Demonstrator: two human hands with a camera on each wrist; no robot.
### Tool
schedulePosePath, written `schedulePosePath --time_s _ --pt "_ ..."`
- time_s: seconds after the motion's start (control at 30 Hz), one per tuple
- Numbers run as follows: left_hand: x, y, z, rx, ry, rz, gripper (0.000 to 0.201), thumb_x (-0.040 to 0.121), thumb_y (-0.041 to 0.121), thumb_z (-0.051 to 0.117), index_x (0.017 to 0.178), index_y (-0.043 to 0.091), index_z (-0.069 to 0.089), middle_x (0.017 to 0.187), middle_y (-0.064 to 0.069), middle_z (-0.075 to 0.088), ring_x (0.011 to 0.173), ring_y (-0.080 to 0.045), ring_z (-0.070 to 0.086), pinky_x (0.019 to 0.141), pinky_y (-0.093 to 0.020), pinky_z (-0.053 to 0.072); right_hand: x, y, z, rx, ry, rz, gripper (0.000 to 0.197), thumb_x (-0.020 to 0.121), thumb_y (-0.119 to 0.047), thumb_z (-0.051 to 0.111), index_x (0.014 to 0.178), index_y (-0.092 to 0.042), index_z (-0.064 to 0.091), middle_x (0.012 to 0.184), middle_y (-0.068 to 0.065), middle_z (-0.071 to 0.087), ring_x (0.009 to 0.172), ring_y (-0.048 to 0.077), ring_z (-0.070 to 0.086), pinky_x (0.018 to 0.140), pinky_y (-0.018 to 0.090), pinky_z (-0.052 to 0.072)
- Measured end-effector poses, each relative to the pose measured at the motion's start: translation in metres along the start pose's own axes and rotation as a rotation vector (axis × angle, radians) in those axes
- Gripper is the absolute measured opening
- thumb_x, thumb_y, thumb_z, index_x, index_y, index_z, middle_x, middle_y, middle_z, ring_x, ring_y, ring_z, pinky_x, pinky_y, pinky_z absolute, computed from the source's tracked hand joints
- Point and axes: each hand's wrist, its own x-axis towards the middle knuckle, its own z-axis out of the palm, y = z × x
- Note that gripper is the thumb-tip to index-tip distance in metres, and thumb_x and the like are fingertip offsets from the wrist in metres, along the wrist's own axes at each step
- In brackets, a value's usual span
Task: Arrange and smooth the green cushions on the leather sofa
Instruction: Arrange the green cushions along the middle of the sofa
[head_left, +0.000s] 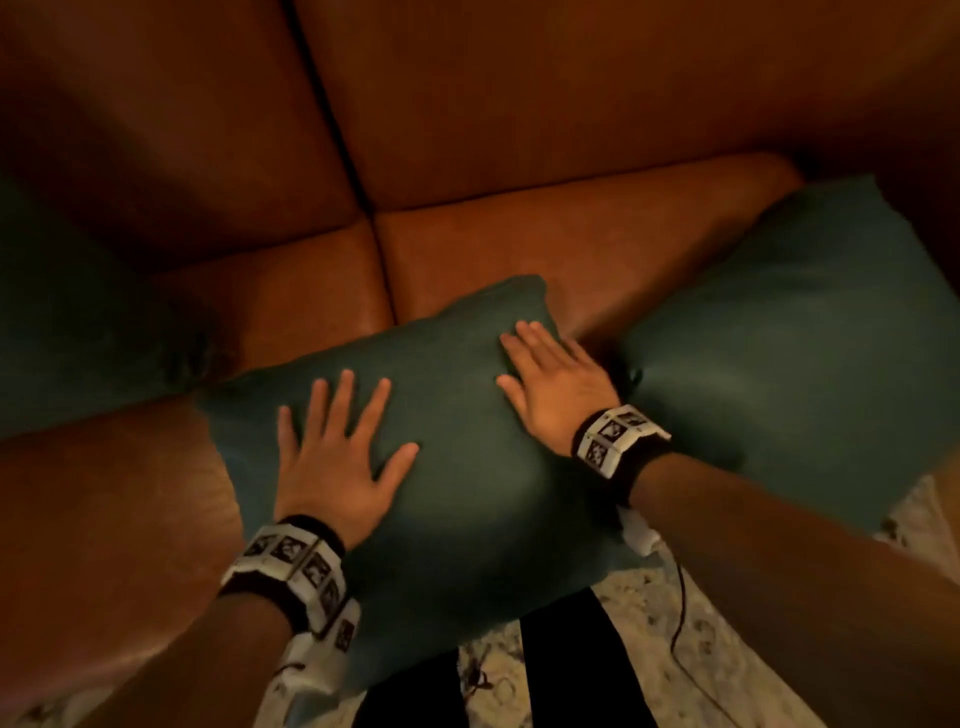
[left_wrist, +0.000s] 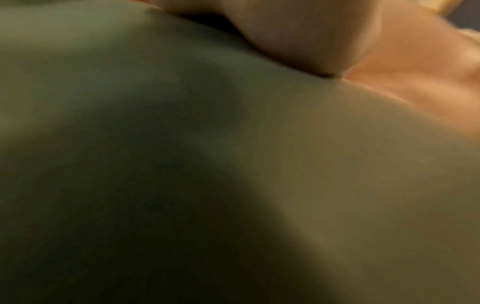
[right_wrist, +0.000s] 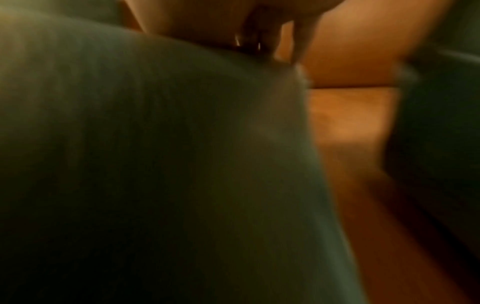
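A dark green cushion lies flat on the seat of the brown leather sofa, its near corner hanging over the front edge. My left hand lies flat on it with fingers spread. My right hand presses flat on its far right part, fingers straight and together. In the left wrist view the cushion fills the frame, blurred, under my hand. The right wrist view shows the cushion under my hand. A second green cushion lies to the right, a third at the left.
The sofa's seat seam runs between two seat pads just beyond the middle cushion. A patterned floor and a thin dark cable show below the sofa's front edge, along with dark trouser legs.
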Motion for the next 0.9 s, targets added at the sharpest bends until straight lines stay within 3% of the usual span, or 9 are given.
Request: schedulePosePath --time_s 0.1,0.2,0.27,0.33,0.53,0.67,0.73,0.8,0.9 --pt "0.000 -0.012 -0.008 -0.045 0.013 -0.008 0.078 0.081 0.074 0.009 0.150 0.038 0.001 0.161 -0.003 -0.003 0.148 -0.027 -0.006 0.116 -0.057 -0.002 -0.031 0.011 0.002 0.179 0.076 0.259 0.055 0.101 -0.041 0.025 0.149 -0.015 0.028 0.157 0.008 0.027 0.145 0.021 0.024 0.117 0.038 0.020" --pt "-0.011 0.011 -0.013 0.058 0.006 0.346 0.075 0.085 0.068 0.024 0.151 0.034 0.012 0.160 -0.008 0.009 0.146 -0.035 0.007 0.112 -0.065 0.006 -0.080 -0.021 0.012 0.220 0.260 0.283 0.055 0.098 -0.042 0.033 0.143 -0.011 0.041 0.151 0.012 0.039 0.140 0.024 0.036 0.113 0.039 0.029" --pt "-0.016 0.024 -0.004 0.190 -0.002 0.509 0.071 0.086 0.069 0.025 0.150 0.038 0.015 0.159 -0.007 0.016 0.144 -0.039 0.015 0.109 -0.068 0.011 -0.104 -0.051 0.033 0.184 0.279 0.214 0.061 0.095 -0.050 0.036 0.141 -0.010 0.043 0.148 0.013 0.043 0.138 0.024 0.039 0.111 0.043 0.034" --pt "-0.013 0.027 0.003 0.262 -0.012 0.506 0.071 0.086 0.071 0.022 0.149 0.040 0.012 0.159 -0.005 0.016 0.144 -0.039 0.014 0.110 -0.067 0.010 -0.120 -0.059 0.059 0.177 0.246 0.253 0.066 0.095 -0.055 0.035 0.146 -0.013 0.037 0.152 0.010 0.038 0.142 0.022 0.034 0.113 0.045 0.031" --pt "-0.015 0.036 0.009 0.297 -0.017 0.479 0.071 0.087 0.070 0.020 0.151 0.040 0.009 0.159 -0.004 0.016 0.145 -0.037 0.013 0.111 -0.066 0.011 -0.162 -0.012 0.137 0.414 0.134 0.747 0.076 0.092 -0.065 0.006 0.149 -0.019 0.029 0.151 0.008 0.040 0.137 0.025 0.040 0.111 0.045 0.033" --pt "-0.022 0.042 0.000 0.324 0.010 0.474 0.071 0.087 0.066 0.024 0.151 0.035 0.017 0.158 -0.007 0.020 0.144 -0.039 0.016 0.110 -0.067 0.012 -0.197 0.014 0.138 0.543 0.096 1.017 0.054 0.098 -0.051 0.022 0.138 -0.017 0.035 0.139 0.013 0.050 0.120 0.035 0.052 0.102 0.046 0.040" --pt "-0.031 0.053 -0.005 0.315 0.065 0.570 0.070 0.087 0.060 0.034 0.149 0.028 0.027 0.157 -0.011 0.023 0.143 -0.041 0.019 0.110 -0.067 0.011 -0.197 0.006 0.116 0.481 0.313 0.936 0.051 0.098 -0.047 0.033 0.138 -0.016 0.039 0.140 0.013 0.050 0.122 0.034 0.052 0.103 0.044 0.039" --pt "-0.045 0.071 0.001 0.326 0.053 0.765 0.068 0.086 0.056 0.043 0.147 0.029 0.033 0.156 -0.008 0.026 0.142 -0.040 0.021 0.110 -0.068 0.010 -0.182 -0.019 0.090 0.387 0.474 0.717 0.057 0.095 -0.047 0.043 0.141 -0.013 0.042 0.144 0.012 0.048 0.131 0.028 0.046 0.108 0.042 0.035" --pt "-0.048 0.078 0.012 0.379 -0.014 0.897 0.065 0.088 0.060 0.040 0.147 0.035 0.030 0.158 -0.003 0.022 0.145 -0.035 0.016 0.111 -0.066 0.010 -0.160 -0.046 0.088 0.292 0.353 0.523 0.068 0.094 -0.057 0.033 0.143 -0.011 0.041 0.146 0.012 0.046 0.135 0.024 0.044 0.108 0.044 0.038"
